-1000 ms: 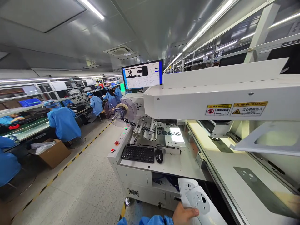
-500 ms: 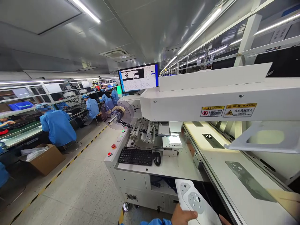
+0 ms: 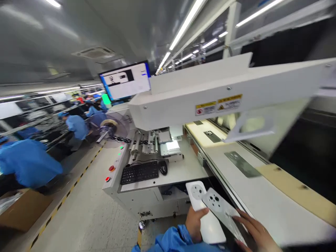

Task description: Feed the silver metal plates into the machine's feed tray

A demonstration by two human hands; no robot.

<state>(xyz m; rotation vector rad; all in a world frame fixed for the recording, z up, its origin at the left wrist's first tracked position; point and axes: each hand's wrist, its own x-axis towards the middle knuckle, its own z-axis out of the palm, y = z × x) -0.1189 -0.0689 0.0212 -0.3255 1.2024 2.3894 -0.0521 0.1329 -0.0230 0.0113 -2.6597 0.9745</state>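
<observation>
At the bottom of the head view my left hand [image 3: 194, 221], in a blue sleeve, is closed round a stack of white flat plates [image 3: 203, 210] with round holes near the top end. My right hand [image 3: 256, 231] lies with fingers stretched out on the top plate [image 3: 220, 209], which is slid a little to the right of the one beneath. Both hands are beside the edge of a long white conveyor belt [image 3: 262, 203]. The picture is smeared by motion.
Ahead stands a white machine with a black keyboard [image 3: 139, 172], a mouse [image 3: 163, 168], red buttons [image 3: 111, 168], a tape reel [image 3: 110, 126] and a monitor [image 3: 125, 80]. A white beam with warning labels [image 3: 217, 104] crosses above the belt. Dark plates [image 3: 243, 163] lie on the belt. Blue-coated people sit at left.
The view has swung right and downward. My right hand has come into sight and rests on the top plate. My left hand still grips the stack.
</observation>
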